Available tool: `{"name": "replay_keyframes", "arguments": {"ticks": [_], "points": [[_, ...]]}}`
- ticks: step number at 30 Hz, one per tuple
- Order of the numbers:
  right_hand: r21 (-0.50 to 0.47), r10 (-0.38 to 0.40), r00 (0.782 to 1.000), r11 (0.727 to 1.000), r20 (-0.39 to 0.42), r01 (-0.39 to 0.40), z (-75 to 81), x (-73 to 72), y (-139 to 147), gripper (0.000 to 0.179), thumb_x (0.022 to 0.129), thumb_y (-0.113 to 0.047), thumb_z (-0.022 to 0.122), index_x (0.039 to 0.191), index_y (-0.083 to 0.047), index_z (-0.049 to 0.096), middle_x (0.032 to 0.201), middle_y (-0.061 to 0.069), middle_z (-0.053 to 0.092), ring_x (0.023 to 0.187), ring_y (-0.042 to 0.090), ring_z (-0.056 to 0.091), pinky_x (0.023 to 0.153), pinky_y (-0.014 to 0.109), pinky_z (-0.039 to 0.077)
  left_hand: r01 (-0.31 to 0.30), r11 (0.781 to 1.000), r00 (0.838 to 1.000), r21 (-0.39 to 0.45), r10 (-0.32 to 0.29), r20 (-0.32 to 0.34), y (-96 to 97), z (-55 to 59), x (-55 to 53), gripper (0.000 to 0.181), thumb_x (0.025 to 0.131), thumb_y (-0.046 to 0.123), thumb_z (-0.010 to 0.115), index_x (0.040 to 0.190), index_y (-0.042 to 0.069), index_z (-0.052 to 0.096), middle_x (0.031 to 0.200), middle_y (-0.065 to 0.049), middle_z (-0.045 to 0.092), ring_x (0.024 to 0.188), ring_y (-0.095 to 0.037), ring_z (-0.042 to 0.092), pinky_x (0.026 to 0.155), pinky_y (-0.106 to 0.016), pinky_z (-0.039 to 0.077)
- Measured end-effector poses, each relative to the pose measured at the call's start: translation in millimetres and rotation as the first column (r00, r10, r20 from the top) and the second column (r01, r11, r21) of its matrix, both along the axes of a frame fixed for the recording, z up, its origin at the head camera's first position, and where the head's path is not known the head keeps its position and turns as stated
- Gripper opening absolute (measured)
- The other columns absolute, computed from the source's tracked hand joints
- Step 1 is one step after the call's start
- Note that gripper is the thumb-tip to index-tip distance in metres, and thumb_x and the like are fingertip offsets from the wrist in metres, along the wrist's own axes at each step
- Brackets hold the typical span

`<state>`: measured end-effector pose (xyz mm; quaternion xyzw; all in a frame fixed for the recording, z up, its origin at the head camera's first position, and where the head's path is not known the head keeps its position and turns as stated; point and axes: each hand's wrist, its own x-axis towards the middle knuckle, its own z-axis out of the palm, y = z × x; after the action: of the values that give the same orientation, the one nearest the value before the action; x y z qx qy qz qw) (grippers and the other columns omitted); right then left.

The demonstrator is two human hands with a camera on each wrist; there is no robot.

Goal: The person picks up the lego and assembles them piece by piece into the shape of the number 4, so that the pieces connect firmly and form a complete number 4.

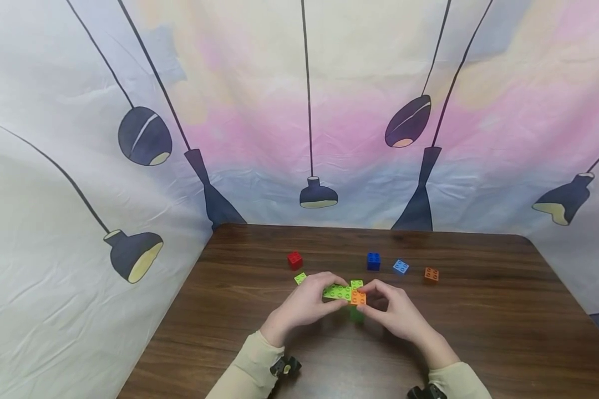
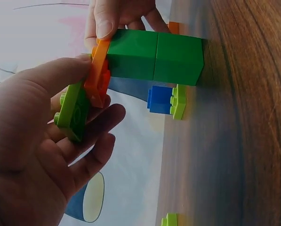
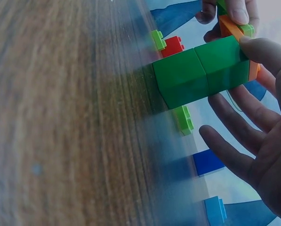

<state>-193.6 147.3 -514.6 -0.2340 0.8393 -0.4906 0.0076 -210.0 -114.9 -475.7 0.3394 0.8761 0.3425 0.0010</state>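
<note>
Left hand (image 1: 306, 299) and right hand (image 1: 398, 311) meet over the upright green tower (image 2: 155, 55), pinching its lime plate (image 1: 336, 292) and orange plate (image 1: 358, 297) respectively; both look placed, seating unclear. Unattached from it: blue brick (image 1: 373, 262) at one o'clock, red brick (image 1: 295, 260) at ten, light-blue plate (image 1: 401, 267) at two.

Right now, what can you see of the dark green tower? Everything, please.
The dark green tower is two smooth-sided, boxy bricks stacked, with a thin seam between them; it looks like slightly glossy plastic. It appears to stand upright on the wooden table. An orange brick caps it, hiding its top. The right hand has its thumb at the upper edge; whether that touches the green itself is unclear.
</note>
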Motion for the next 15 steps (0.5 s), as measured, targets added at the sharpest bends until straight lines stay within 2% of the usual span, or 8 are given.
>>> {"name": "replay_keyframes", "arguments": {"ticks": [9,15], "points": [[0.008,-0.003,1.0,1.0,-0.008,0.003,-1.5,-1.0,0.8,0.027,0.098,-0.034,0.082,0.12,-0.027,0.069,0.113,-0.008,0.074,0.102,0.012,0.072,0.088,0.033,0.061,-0.034,0.999,0.997,-0.017,0.033,-0.063,1.6,0.9,2.5,0.031,0.096,0.03,0.084,0.123,0.017,0.077,0.116,0.008,0.07,0.104,-0.006,0.064,0.095,-0.026,0.056],[0.008,0.0,1.0,1.0,-0.002,0.0,-0.7,-1.3,0.3,0.026,0.098,-0.034,0.082,0.119,-0.027,0.069,0.113,-0.008,0.074,0.102,0.012,0.072,0.088,0.033,0.061,-0.059,0.998,0.996,-0.02,0.057,-0.065,1.8,1.1,3.9,0.03,0.095,0.031,0.085,0.122,0.018,0.078,0.114,0.009,0.068,0.104,-0.007,0.062,0.096,-0.027,0.056]]}}
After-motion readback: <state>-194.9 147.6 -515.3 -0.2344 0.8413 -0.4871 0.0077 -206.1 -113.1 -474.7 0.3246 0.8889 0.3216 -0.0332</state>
